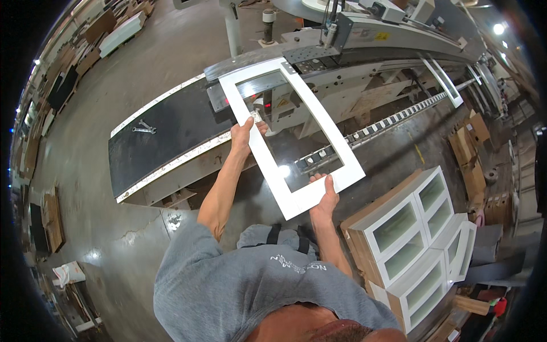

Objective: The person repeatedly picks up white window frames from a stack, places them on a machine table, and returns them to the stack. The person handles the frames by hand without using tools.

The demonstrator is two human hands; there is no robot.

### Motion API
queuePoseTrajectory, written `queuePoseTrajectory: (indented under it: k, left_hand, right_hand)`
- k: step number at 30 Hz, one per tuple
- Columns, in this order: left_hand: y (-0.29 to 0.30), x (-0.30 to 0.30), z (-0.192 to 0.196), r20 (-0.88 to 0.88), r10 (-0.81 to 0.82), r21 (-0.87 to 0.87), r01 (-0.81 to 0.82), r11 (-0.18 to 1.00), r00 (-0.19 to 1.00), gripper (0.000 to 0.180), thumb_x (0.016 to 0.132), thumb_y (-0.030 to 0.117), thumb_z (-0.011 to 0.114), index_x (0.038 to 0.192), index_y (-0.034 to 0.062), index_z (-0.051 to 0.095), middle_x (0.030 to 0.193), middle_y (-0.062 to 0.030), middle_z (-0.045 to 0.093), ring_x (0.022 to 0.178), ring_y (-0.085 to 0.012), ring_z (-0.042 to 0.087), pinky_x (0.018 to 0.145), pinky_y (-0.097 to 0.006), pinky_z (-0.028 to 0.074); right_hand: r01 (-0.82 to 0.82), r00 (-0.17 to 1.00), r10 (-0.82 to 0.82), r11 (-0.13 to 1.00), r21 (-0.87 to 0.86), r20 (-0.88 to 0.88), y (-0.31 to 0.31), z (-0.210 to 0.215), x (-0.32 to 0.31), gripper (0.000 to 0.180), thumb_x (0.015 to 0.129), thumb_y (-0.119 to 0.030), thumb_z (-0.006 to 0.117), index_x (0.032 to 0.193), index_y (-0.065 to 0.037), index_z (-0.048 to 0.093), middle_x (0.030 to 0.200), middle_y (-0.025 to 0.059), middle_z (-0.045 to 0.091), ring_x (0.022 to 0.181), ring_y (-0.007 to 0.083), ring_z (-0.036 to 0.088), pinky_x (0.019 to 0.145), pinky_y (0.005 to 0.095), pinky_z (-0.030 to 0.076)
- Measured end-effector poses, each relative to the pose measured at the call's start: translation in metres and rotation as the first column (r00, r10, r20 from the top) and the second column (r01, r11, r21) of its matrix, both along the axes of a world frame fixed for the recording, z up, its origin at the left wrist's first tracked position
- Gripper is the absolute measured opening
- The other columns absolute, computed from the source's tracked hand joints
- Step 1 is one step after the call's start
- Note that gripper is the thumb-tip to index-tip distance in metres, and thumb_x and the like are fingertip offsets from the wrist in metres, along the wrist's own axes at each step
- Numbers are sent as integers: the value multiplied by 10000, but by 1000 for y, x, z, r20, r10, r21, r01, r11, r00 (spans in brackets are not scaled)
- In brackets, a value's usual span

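I hold a white rectangular door frame [327,125] with an open middle, tilted over the machine's infeed. My left hand [244,134] grips the frame's long left rail about halfway along. My right hand [326,196] grips the near short rail at its lower corner. The frame's far end lies toward the grey machine head [364,31]. Through the opening I see the machine's roller track [393,119] and the floor.
A black table [171,122] with a metal edge stands left of the frame, wrenches [143,128] lying on it. Stacked white frames [416,233] sit at my right. Another white frame [443,80] rides farther along the track. Cardboard boxes [470,148] stand at right.
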State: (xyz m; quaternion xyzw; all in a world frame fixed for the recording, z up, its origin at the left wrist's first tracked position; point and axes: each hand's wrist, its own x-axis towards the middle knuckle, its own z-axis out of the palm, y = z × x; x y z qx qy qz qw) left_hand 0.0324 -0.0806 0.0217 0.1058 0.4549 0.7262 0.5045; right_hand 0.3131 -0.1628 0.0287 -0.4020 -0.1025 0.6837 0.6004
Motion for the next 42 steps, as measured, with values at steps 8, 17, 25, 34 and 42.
queuePoseTrajectory:
  k: [8,17,25,34,42]
  left_hand:
    - [8,-5,-22,-47,-37,38,39,999,998,321,966,134,521,1103,-144,438,1010,-317,613,832,-364,676,653,-390,604]
    - [9,-1,-10,-65,-24,-14,23,1000,998,346,959,124,526,1129,-151,404,1002,-336,601,804,-382,674,617,-396,607]
    - [14,5,-12,-74,-14,-7,13,1000,997,316,957,123,530,1083,-161,473,937,-283,624,750,-343,679,607,-381,607]
    - [26,19,-8,-64,-12,-20,11,1000,998,302,949,130,542,1079,-131,463,913,-270,620,763,-345,679,612,-381,614]
    - [40,30,-6,-76,-30,-36,27,999,997,314,948,135,544,1083,-134,456,903,-265,616,771,-335,681,611,-369,617]
  right_hand:
    - [28,999,-26,996,-81,29,8,-5,0,232,907,-199,626,987,12,571,915,153,638,825,278,636,767,402,530]
    - [36,999,-37,995,-97,-18,9,0,0,247,887,-197,656,991,15,586,940,171,651,844,289,648,747,405,535]
    - [65,998,-67,992,-105,-19,15,-5,5,257,897,-177,641,996,50,572,925,189,639,823,297,642,784,431,540]
    - [32,997,-25,996,-79,78,32,-10,19,340,897,-257,643,1069,25,563,974,172,641,843,285,637,752,407,531]
    - [31,997,-23,994,-108,75,46,-13,31,349,898,-272,641,1075,16,558,999,169,637,871,284,628,762,405,526]
